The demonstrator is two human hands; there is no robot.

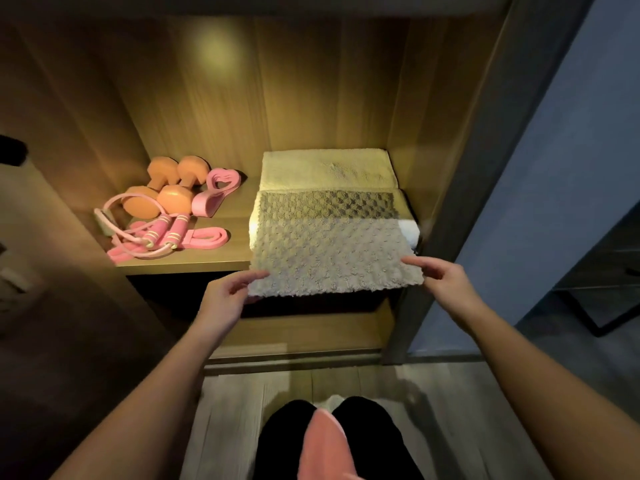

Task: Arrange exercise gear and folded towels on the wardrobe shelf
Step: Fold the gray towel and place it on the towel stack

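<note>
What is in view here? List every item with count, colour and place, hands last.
dumbbells: two, orange, back left of the shelf
heart-shaped trainer: one, pink, just right of the dumbbells
jump rope: one, pink, front left, handles side by side
flat band: one, pink, front left, by the rope handles
cream towel: one, folded, back right
white towel: one, right, under the grey towel, only its edge shows
grey towel: one, front right, overhanging the shelf edge
pink item: one, bottom centre, over the knees; unclear what it is
left hand: pinches the grey towel's near left corner
right hand: pinches its near right corner
</note>
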